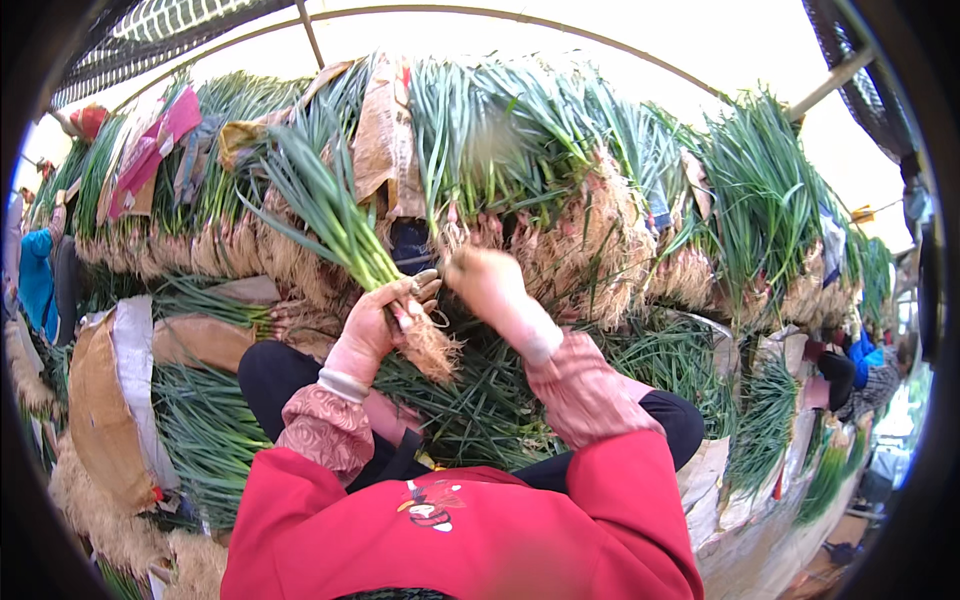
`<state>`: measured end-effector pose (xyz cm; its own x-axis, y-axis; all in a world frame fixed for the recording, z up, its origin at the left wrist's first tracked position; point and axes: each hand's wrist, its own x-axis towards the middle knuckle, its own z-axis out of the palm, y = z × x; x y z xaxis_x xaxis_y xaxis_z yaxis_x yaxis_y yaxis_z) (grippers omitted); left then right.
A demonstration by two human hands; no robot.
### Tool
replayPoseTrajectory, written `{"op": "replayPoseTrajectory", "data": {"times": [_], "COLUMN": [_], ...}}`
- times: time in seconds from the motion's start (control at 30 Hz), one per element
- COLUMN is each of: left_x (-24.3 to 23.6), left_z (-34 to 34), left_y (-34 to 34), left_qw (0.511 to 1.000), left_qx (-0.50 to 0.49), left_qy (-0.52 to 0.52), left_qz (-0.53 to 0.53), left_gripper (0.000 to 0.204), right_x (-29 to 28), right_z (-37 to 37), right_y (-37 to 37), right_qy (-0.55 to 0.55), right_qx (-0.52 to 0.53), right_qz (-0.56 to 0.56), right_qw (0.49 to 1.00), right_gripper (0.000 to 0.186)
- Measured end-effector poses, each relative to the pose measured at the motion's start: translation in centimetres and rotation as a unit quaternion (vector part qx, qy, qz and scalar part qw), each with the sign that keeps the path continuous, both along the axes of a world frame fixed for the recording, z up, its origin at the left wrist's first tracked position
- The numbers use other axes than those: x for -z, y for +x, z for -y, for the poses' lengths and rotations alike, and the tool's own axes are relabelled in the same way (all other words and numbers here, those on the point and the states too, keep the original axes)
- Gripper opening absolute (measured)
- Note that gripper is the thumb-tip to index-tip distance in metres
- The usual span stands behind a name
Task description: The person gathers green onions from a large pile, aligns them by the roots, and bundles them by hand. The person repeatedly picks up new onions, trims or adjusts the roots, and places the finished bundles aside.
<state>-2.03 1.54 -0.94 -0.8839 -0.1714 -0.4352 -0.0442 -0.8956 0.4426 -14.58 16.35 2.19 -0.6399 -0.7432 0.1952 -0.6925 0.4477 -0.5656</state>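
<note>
The left hand (372, 318) clamps a green-onion bundle (362, 240), long smooth leaves (318, 190), stringy beige roots (432, 352), before the onion stack (597, 235)'s near edge; the right hand (490, 285) hangs beside, blurred, its grip unclear.

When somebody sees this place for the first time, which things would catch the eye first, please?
Probably the long bank of green-leaved, onion-like plants with pale, stringy roots, stretching across the upper half. Next, near the centre, comes the bunch of long green stalks with tan roots in the person's left hand, with the blurred right hand beside it. The bright red cloth garment fills the lower middle.
</note>
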Motion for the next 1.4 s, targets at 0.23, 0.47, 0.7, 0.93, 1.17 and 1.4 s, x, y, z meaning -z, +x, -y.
{"op": "replayPoseTrajectory", "data": {"times": [0.23,0.47,0.7,0.93,1.17,1.4], "left_x": [1.6,-0.4,-6.0,-2.3,1.6,2.1], "left_z": [-1.8,-3.0,1.2,1.3,-2.0,-1.9], "left_y": [2.5,3.2,3.6,1.4,0.7,1.1], "left_qw": [0.996,0.998,0.972,1.000,0.992,0.993], "left_qx": [0.040,0.006,-0.126,0.005,0.112,0.025], "left_qy": [0.077,0.055,-0.076,-0.007,0.016,-0.090], "left_qz": [-0.003,0.035,-0.182,0.020,0.060,0.065], "left_gripper": [0.015,0.028,0.042,0.038,0.020,0.022], "right_x": [2.2,6.1,6.2,1.8,1.3,8.1], "right_z": [-1.1,2.8,3.5,1.0,-2.7,1.2], "right_y": [1.5,2.8,-6.0,-2.2,2.6,4.1], "right_qy": [0.037,-0.134,0.130,-0.008,0.084,-0.372], "right_qx": [-0.082,0.027,0.155,0.129,0.097,0.199], "right_qz": [0.584,0.660,0.068,0.182,0.260,0.722], "right_qw": [0.807,0.738,0.977,0.975,0.957,0.549], "right_gripper": [0.056,0.024,0.044,0.026,0.052,0.017]}}
